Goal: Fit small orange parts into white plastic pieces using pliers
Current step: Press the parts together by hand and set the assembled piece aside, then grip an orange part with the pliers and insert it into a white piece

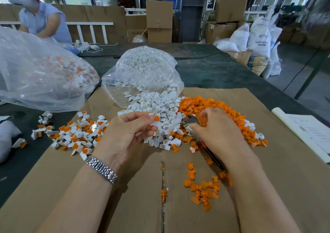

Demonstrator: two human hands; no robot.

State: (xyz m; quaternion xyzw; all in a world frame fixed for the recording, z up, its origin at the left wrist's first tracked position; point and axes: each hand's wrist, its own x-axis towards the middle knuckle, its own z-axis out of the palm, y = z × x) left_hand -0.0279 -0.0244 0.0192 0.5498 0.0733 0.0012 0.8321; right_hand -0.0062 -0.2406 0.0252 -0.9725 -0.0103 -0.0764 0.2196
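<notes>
My left hand [128, 134] pinches a white plastic piece with a small orange part [157, 118] at its fingertips, above the heap of white pieces [160, 107]. My right hand [219, 132] grips the pliers [192, 121]; their metal jaws stick out to the left of my fingers, and the dark handle runs under my palm toward the wrist. The fingers of that hand are blurred. A big heap of orange parts [201, 104] lies behind my right hand. Joined white-and-orange pieces [78, 134] lie in a pile to the left.
A clear bag of white pieces [142, 72] lies open behind the heaps, and a larger bag of joined pieces [41, 72] sits at left. Loose orange parts [203, 190] dot the cardboard sheet [267, 179]. Papers [310, 131] lie at right. Another person [42, 20] works at the far left.
</notes>
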